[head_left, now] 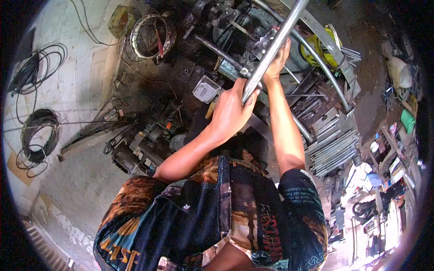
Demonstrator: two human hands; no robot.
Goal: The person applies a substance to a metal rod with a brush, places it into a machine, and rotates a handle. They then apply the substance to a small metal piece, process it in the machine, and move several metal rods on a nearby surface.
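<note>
Over the greasy bending machine [235,27], I've got both hands on a shiny steel pipe [275,43] that slants up toward the frame's top edge. My left hand [230,113] is clenched round its lower end, and my right hand [276,61] is wrapped round it just above. Flat steel bars [332,147] are stacked right of the pipe, with cable coils [38,135] well off to its left.

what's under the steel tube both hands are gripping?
Under the steel tube, gripped by the left hand and right hand, sits a dark greasy machine and a curved metal bar. The hands and forearms hide what's directly below.
</note>
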